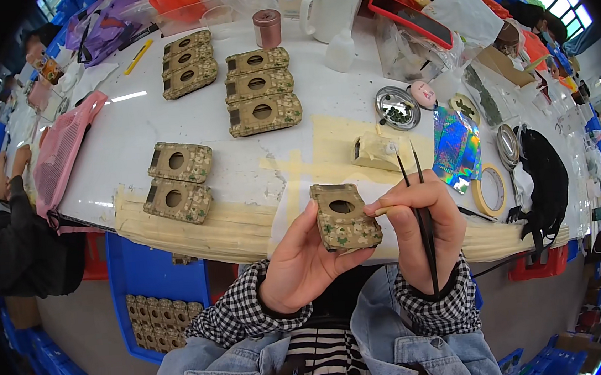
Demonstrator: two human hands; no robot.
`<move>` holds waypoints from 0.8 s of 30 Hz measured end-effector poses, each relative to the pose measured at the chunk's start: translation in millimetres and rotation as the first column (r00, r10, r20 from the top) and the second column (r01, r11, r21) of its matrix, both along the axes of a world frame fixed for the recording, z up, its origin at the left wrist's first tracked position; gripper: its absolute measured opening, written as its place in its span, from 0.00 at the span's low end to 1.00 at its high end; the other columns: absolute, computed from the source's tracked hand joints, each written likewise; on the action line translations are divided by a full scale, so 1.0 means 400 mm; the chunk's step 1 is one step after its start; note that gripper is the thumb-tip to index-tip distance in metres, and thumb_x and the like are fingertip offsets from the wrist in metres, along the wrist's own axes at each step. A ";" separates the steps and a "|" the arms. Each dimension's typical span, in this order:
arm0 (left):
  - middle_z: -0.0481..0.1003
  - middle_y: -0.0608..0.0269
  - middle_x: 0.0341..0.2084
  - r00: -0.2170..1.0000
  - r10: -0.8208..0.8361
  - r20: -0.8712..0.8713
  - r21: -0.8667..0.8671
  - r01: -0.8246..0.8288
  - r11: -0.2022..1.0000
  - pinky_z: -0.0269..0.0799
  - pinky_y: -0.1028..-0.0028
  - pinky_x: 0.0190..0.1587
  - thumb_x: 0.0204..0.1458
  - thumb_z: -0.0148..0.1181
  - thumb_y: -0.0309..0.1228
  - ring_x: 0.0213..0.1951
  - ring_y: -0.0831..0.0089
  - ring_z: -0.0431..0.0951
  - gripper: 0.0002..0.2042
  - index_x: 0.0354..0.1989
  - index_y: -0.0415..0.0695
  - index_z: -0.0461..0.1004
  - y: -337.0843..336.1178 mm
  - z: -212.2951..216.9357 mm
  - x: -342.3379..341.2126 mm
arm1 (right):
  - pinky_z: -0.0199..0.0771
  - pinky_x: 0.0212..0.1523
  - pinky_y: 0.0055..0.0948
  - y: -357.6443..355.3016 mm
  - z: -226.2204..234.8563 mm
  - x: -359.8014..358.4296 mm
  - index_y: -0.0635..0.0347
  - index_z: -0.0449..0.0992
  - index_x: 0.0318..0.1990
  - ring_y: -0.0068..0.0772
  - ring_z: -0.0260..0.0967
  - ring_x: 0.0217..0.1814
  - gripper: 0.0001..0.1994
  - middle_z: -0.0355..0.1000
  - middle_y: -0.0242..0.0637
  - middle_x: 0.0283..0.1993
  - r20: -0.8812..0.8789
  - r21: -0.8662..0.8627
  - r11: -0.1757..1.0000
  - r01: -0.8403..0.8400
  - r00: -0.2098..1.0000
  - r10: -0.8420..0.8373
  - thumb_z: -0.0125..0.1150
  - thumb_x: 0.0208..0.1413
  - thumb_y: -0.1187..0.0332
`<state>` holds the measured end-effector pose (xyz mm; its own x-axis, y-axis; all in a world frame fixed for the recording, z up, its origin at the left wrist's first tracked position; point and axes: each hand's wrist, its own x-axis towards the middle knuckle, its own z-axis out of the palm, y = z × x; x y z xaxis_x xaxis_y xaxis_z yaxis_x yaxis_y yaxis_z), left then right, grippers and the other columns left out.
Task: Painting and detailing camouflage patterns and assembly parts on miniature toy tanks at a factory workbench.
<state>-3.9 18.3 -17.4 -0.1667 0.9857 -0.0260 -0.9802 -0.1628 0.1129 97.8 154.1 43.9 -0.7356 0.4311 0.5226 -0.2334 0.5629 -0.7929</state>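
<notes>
My left hand [295, 272] is closed round a camouflage-patterned housing [351, 231] with a round hole in its upper face, held up just over the table's near edge. My right hand [434, 222] grips black tweezers [431, 251], their tips pointing away from me and apart. Between its thumb and forefinger is also a thin light-brown stick [382, 211], its end at the housing's right side beside the hole. Whether the stick touches the surface is too small to tell. Beyond my hands a small taped block [376, 154] sits on masking tape covering the table.
Similar camouflage housings stand in groups at the left [175, 180] and farther back [263, 112]. A round metal dish [398, 107] holds small dark bits. Iridescent sheets [456, 147], a tape roll [489, 189] and a black pouch [546, 180] lie right. A blue tray [154, 272] is below left.
</notes>
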 end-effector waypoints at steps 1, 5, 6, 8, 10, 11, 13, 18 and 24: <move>0.63 0.54 0.57 1.000 0.000 0.000 -0.003 0.000 1.000 0.68 0.59 0.59 0.65 0.31 0.46 0.58 0.63 0.67 0.25 0.63 0.42 0.52 0.000 -0.001 0.000 | 0.63 0.34 0.22 0.000 0.001 0.000 0.64 0.73 0.37 0.26 0.61 0.31 0.05 0.68 0.36 0.31 0.005 0.006 1.000 0.000 1.000 0.000 0.58 0.53 0.79; 0.63 0.54 0.57 1.000 0.005 -0.001 -0.014 -0.005 1.000 0.68 0.59 0.58 0.65 0.31 0.46 0.58 0.63 0.67 0.25 0.63 0.42 0.52 0.000 -0.002 0.001 | 0.63 0.33 0.22 0.001 0.000 -0.002 0.64 0.73 0.36 0.26 0.60 0.31 0.05 0.67 0.36 0.30 0.011 0.025 1.000 0.011 1.000 -0.012 0.59 0.52 0.79; 0.63 0.54 0.57 1.000 0.005 0.002 -0.014 -0.005 1.000 0.68 0.59 0.58 0.65 0.31 0.46 0.58 0.63 0.67 0.25 0.63 0.42 0.52 -0.001 -0.002 0.001 | 0.63 0.33 0.22 0.001 0.000 -0.001 0.64 0.73 0.36 0.26 0.60 0.31 0.05 0.67 0.36 0.30 0.017 0.028 0.999 0.015 1.000 -0.016 0.59 0.52 0.79; 0.63 0.54 0.57 1.000 0.007 0.008 -0.015 -0.007 1.000 0.68 0.59 0.58 0.65 0.31 0.46 0.58 0.63 0.67 0.25 0.63 0.42 0.52 -0.001 -0.001 0.001 | 0.63 0.33 0.22 0.000 -0.001 -0.001 0.64 0.73 0.36 0.26 0.60 0.30 0.05 0.66 0.35 0.29 0.020 0.019 1.000 0.018 1.000 -0.018 0.59 0.52 0.79; 0.63 0.54 0.57 1.000 0.007 0.004 -0.020 -0.007 1.000 0.69 0.59 0.58 0.65 0.31 0.46 0.58 0.64 0.67 0.25 0.63 0.42 0.52 -0.002 0.000 0.001 | 0.62 0.33 0.22 -0.002 -0.001 -0.002 0.65 0.73 0.36 0.25 0.60 0.30 0.04 0.65 0.35 0.29 0.016 -0.004 1.000 0.016 1.000 -0.016 0.59 0.52 0.79; 0.63 0.54 0.57 1.000 0.008 0.003 -0.023 -0.008 1.000 0.69 0.59 0.58 0.65 0.31 0.46 0.58 0.64 0.67 0.25 0.63 0.42 0.52 -0.002 0.000 0.001 | 0.63 0.33 0.22 -0.002 -0.002 -0.002 0.65 0.73 0.36 0.25 0.60 0.30 0.04 0.66 0.35 0.29 0.017 -0.016 1.000 0.007 1.000 -0.007 0.58 0.53 0.79; 0.62 0.49 0.57 0.997 0.029 0.066 -0.025 -0.028 0.999 0.71 0.60 0.56 0.65 0.31 0.46 0.57 0.58 0.67 0.27 0.66 0.41 0.46 0.000 -0.006 0.006 | 0.63 0.34 0.22 -0.001 -0.006 0.000 0.65 0.72 0.37 0.25 0.61 0.30 0.04 0.67 0.36 0.30 0.020 -0.038 0.999 -0.011 1.000 0.012 0.57 0.54 0.79; 0.61 0.44 0.57 0.994 0.046 0.098 -0.020 -0.045 0.999 0.74 0.60 0.54 0.64 0.33 0.46 0.57 0.51 0.67 0.30 0.67 0.40 0.41 -0.003 -0.008 0.003 | 0.63 0.36 0.20 0.024 -0.009 0.002 0.66 0.69 0.38 0.22 0.64 0.33 0.02 0.70 0.36 0.30 -0.067 -0.211 0.970 0.119 0.989 -0.135 0.52 0.59 0.77; 0.59 0.40 0.57 0.988 0.082 0.129 0.056 -0.090 0.994 0.74 0.58 0.54 0.64 0.35 0.46 0.57 0.50 0.67 0.31 0.68 0.40 0.37 -0.011 -0.010 -0.010 | 0.63 0.30 0.25 0.121 -0.014 -0.017 0.64 0.74 0.32 0.29 0.66 0.28 0.03 0.69 0.37 0.28 -0.091 0.398 0.763 0.509 0.849 -0.520 0.61 0.51 0.77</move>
<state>-7.7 13.9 -21.5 -0.2503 0.9681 0.0083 -0.9679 -0.2501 -0.0238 90.9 202.6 38.2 -0.4771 0.5105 0.7154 0.1973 0.8555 -0.4788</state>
